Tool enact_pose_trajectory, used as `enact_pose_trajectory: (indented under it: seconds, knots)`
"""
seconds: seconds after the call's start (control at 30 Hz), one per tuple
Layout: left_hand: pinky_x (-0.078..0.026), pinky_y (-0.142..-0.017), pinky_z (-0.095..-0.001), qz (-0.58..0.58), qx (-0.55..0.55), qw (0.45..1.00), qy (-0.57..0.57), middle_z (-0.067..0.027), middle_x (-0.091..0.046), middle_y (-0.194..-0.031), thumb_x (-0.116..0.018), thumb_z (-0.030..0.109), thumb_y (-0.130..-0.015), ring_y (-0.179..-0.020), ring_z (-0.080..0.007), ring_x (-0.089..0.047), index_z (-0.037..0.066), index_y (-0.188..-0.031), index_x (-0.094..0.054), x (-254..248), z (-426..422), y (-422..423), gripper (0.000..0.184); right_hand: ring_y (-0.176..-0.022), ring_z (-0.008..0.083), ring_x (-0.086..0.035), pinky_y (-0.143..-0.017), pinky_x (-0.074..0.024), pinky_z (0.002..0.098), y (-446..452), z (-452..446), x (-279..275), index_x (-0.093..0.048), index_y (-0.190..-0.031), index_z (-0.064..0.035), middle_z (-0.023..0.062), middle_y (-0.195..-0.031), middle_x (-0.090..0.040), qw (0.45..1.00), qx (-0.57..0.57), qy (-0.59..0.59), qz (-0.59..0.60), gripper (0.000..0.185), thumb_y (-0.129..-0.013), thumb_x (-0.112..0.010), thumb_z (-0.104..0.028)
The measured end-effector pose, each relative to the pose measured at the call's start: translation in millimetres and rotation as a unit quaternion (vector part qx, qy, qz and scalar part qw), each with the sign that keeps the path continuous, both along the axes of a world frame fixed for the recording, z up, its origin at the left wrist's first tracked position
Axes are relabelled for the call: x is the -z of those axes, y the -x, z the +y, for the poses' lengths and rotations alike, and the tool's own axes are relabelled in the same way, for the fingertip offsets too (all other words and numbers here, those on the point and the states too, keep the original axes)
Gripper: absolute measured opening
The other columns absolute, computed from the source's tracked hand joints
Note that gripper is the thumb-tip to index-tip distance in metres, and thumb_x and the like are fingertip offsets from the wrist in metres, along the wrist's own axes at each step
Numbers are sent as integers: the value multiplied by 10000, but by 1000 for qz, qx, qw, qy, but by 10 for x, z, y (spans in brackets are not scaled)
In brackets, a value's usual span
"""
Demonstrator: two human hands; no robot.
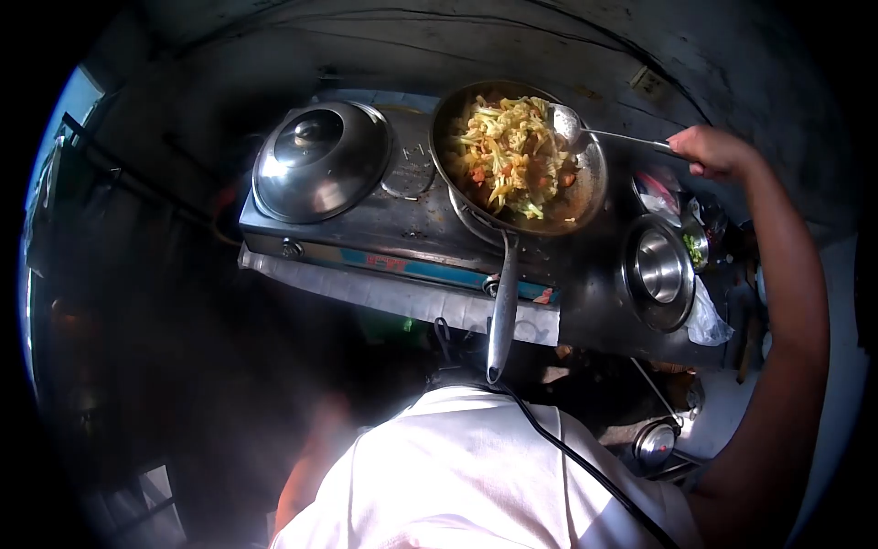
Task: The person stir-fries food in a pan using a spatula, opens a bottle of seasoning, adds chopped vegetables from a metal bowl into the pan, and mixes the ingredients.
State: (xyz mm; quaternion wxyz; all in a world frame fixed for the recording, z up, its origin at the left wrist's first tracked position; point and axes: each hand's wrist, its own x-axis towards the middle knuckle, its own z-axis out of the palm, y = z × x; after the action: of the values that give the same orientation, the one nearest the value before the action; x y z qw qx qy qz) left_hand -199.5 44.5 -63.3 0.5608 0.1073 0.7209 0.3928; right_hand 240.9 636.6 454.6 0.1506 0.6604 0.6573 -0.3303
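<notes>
My right hand (712,153) is closed around the handle of a metal spatula (565,124), whose head rests in the food at the pan's upper right. The wide pan (585,197) sits on the right burner of the stove and holds cauliflower pieces (512,137) mixed with orange-red bits. Its long metal handle (502,316) points toward my body, with no hand on it. My left arm hangs low at my side, and the left hand cannot be made out in the dark, hazy area.
A domed metal lid (320,169) covers the left side of the two-burner stove (412,220). Metal bowls (657,265), a plastic bag (706,316) and a bowl with green pieces (695,249) are right of the pan. A cable runs down over my shirt.
</notes>
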Motion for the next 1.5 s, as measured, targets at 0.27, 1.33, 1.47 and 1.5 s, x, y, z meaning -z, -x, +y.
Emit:
enact_pose_trajectory:
  seconds: [0.27, 1.33, 1.47, 1.5]
  knots:
    - [-505, -608, -305, -33, 18, 999, -14, -81, -602, -806, -554, 124, -844, -702, -178, -594, 63, -954, -590, 373, -387, 57, 131, -795, 163, -596, -755, -461, 247, -10, -394, 273, -546, -1240, -6, 85, -948, -669, 947, -224, -201, 116, 367, -918, -563, -183]
    - [-498, -622, -323, 309, 266, 912, -45, -65, -628, -833, -535, 169, -854, -697, -209, -607, 80, -1062, -593, 305, -91, -58, 234, -745, 180, -638, -678, -479, 289, -67, -1275, 928, -550, -1218, -17, 86, -874, -677, 961, -86, -225, 134, 368, -898, -582, -197]
    - [-465, -525, -284, 35, -13, 997, 61, -59, -610, -801, -538, 202, -876, -604, -149, -578, 102, -1118, -560, -156, 434, -133, 263, -903, 340, -633, -764, -478, 355, 0, -1493, 414, -554, -1222, -77, 197, -1013, -641, 930, -186, -317, 2, 381, -870, -616, -209]
    - [-461, -518, -285, 9, -38, 997, 62, -58, -610, -799, -544, 201, -872, -597, -153, -577, 99, -1113, -561, -153, 461, -138, 263, -891, 369, -619, -758, -478, 372, -14, -1515, 294, -556, -1223, -95, 214, -996, -634, 916, -218, -335, 20, 384, -861, -620, -206]
